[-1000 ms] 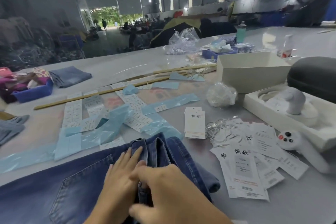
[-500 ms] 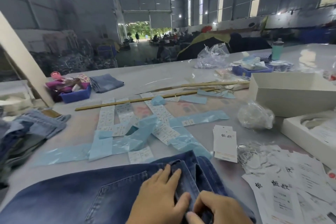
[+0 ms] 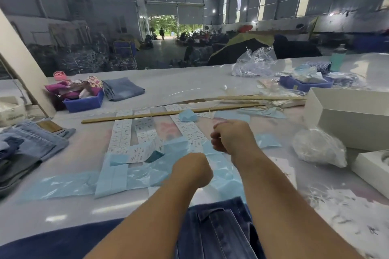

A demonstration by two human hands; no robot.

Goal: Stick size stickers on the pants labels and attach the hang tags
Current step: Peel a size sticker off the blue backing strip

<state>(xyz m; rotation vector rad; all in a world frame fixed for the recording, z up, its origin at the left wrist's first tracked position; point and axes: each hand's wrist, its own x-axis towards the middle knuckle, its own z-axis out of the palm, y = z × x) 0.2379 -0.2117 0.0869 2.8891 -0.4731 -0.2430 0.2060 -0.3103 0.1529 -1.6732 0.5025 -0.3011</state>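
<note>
Blue backing strips (image 3: 130, 176), sticker sheets (image 3: 122, 134) under hands; both fisted, apart.

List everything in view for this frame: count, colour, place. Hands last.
jeans: one pair, dark blue, near edge under the arms
sticker sheets: several strips, white, table centre
backing film: several pieces, light blue, in front of the sheets
wooden sticks: at least two, tan, behind the sheets
folded denim: one piece, faded blue, far left-centre
bins: two, blue, far left and far right
jeans pile: several, light blue, left edge
boxes: two, white, right
plastic bag: one, clear, beside the boxes
left hand: fingers curled, over the film
right hand: fingers curled, over the sheets; grip contents unclear
</note>
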